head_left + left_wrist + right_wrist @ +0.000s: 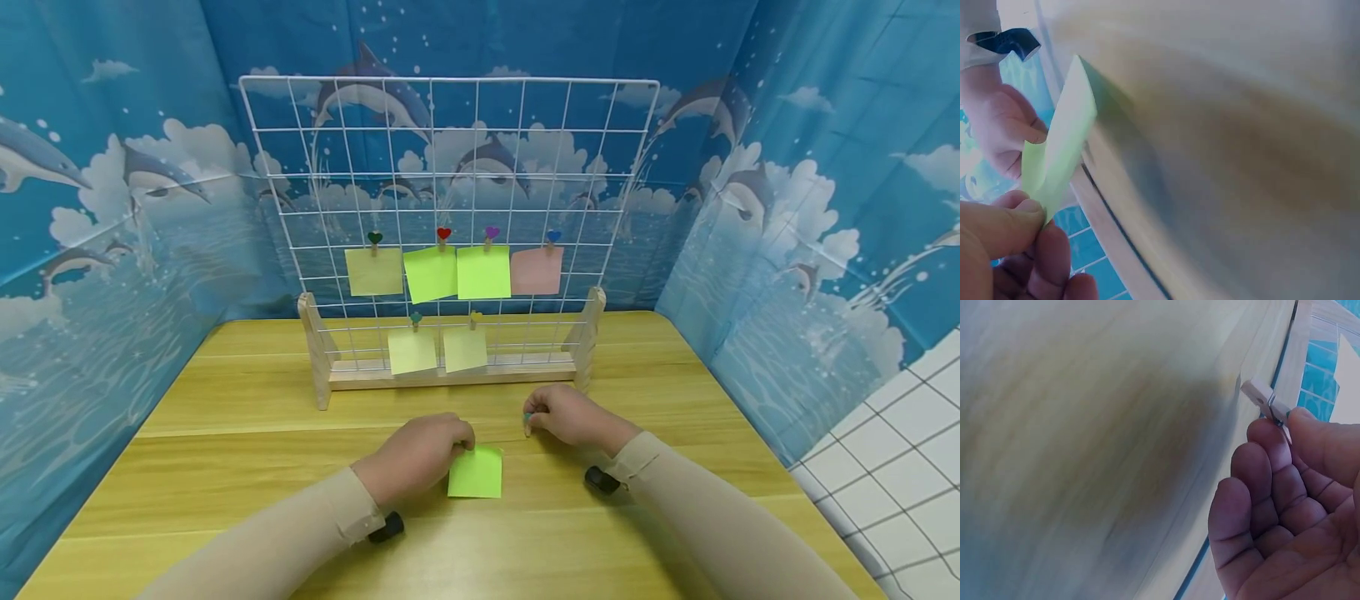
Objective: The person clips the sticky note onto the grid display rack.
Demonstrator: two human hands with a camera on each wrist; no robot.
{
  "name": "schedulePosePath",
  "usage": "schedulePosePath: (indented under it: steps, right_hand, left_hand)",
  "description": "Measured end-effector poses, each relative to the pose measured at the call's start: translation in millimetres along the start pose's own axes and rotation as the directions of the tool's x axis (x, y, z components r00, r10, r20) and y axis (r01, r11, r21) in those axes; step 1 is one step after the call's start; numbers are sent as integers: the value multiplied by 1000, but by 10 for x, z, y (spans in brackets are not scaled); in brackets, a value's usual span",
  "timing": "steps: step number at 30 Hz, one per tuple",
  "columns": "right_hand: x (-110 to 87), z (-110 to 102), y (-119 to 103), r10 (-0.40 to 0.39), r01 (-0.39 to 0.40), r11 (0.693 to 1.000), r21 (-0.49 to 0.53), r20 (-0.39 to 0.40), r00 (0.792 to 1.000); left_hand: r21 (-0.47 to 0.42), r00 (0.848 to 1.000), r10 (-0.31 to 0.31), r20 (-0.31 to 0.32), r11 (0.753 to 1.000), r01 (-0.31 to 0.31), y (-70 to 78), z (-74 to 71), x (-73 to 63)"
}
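Note:
My left hand (pixel 420 454) pinches a bright green sticky note (pixel 476 473) by its edge between thumb and fingers. In the left wrist view the note (pixel 1066 137) stands tilted up from the fingertips, one corner curled. To its right, my right hand (pixel 573 414) pinches a small wooden clothespin (pixel 527 427) with a teal piece at its top. The right wrist view shows this clothespin (pixel 1263 400) between thumb and index finger, its jaw end pointing away. Both hands are over the table in front of the white wire grid (pixel 453 212).
Wooden feet (pixel 318 354) carry the grid. Clothespins with coloured hearts hold a row of notes, among them a pink one (pixel 536 272) and a green one (pixel 483 272). Lower hang two pale yellow notes (pixel 412 350). A dolphin-print curtain (pixel 135 208) surrounds the wooden table (pixel 247 475).

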State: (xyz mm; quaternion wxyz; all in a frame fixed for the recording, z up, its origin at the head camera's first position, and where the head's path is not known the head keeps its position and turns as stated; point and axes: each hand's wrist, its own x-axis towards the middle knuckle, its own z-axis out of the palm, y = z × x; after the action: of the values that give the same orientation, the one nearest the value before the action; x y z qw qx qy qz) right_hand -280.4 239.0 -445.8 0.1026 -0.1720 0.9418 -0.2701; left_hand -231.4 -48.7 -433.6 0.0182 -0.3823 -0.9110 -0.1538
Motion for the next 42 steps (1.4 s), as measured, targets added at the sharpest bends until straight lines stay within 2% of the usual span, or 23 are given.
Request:
schedulePosePath:
  steps: [11, 16, 23, 35, 42]
  right_hand:
    - [-20, -29, 103, 27, -32, 996, 84, 64, 998]
    - [-38, -44, 94, 36, -46, 993, 113, 86, 996]
    - [-47, -52, 74, 46, -57, 992, 113, 95, 994]
    - [-35, -61, 106, 47, -61, 990, 124, 116, 992]
    - [-33, -73, 127, 38, -52, 994, 99, 133, 990]
  left_hand:
    - [-94, 993, -86, -78, 992, 79, -56, -221, 174]
    - [-138, 988, -98, -123, 987, 80, -117, -303, 287]
    - [-144, 980, -113, -163, 986, 89, -181, -389, 480]
    - [-147, 970, -164, -181, 979, 138, -271, -402, 786]
    - [-150, 956, -199, -217, 974, 169, -310, -374, 918]
